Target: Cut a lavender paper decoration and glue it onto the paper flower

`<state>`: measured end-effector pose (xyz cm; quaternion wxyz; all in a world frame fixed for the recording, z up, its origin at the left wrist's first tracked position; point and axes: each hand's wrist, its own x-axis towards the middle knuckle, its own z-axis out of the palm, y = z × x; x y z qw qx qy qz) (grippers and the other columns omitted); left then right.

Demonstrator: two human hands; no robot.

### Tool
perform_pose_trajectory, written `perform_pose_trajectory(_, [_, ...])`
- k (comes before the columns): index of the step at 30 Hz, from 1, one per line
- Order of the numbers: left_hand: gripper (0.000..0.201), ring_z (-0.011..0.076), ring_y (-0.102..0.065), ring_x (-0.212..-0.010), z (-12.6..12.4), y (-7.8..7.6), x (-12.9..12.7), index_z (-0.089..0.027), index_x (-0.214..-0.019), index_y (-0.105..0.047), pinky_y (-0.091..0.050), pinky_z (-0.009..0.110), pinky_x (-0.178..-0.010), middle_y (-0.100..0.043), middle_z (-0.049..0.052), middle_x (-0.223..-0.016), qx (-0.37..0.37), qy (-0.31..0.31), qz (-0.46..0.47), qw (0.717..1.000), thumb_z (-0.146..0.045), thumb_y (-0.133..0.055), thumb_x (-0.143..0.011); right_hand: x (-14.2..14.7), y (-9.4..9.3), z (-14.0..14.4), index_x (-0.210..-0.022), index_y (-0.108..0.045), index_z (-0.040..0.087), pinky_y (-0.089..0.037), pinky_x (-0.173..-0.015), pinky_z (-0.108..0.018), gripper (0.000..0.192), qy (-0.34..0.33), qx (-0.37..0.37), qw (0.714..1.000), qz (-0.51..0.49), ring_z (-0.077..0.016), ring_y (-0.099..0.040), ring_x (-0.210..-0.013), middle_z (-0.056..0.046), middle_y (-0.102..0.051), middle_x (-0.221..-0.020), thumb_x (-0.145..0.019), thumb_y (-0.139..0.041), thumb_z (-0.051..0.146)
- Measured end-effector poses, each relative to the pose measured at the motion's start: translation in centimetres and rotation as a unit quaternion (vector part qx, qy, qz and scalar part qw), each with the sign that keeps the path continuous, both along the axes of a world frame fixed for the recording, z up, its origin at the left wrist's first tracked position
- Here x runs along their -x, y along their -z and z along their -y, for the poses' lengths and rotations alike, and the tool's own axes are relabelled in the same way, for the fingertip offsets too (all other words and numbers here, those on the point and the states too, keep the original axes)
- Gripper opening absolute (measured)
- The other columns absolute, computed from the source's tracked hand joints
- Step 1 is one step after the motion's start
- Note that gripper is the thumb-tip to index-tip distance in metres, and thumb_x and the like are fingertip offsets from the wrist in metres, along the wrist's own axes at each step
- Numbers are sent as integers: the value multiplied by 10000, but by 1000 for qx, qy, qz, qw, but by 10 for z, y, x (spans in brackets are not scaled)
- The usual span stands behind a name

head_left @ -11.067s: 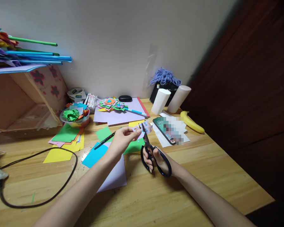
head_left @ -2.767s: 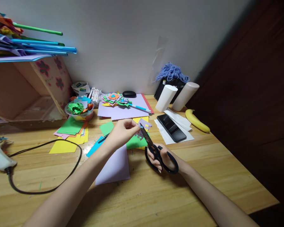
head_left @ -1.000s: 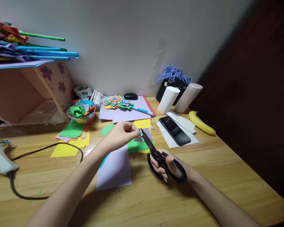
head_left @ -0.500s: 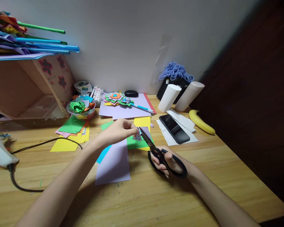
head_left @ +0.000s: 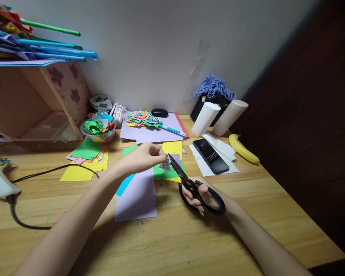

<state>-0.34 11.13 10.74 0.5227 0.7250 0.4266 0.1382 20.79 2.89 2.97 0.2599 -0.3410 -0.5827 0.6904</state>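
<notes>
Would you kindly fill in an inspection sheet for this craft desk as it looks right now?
Surface: wooden desk, strewn with coloured paper sheets.
Job's things: small paper piece; black scissors.
Clutter: bowl of scraps, cut-outs, phone, banana, two white rolls.
Grippers: left hand pinches the paper piece; right hand grips the scissors, blade tips at the piece.
Cables: black cord from glue gun.
Surroundings: white wall, shelf of rolled paper.

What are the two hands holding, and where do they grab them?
The right hand holds black-handled scissors by the handle loops. The left hand pinches a small lilac paper cutout by its edge at the fingers, against the blades.
</notes>
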Motion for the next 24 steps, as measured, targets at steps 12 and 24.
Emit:
perform_pose_trajectory(12, [177,131,-554,-693,-3,5,1,-157,-682,-632,-399,239,-667,-646,16,-717,-17,10,26,999,-295,-528,-720,2,-4,0,-642,-398,176,-329,-269,-167,731,15,18,1000,-4,-24,-283,-296,97,-348,-454,-492,-433,891])
perform_pose_trajectory(24, [189,127,-550,-654,-1,5,1,-151,-669,-626,-402,243,-633,-633,12,-675,-20,-25,42,999,-309,-538,-725,2,-2,0,-650,-394,180,-321,-270,-160,717,23,26,999,-11,-22,-270,-298,100,-344,-455,-499,-461,878])
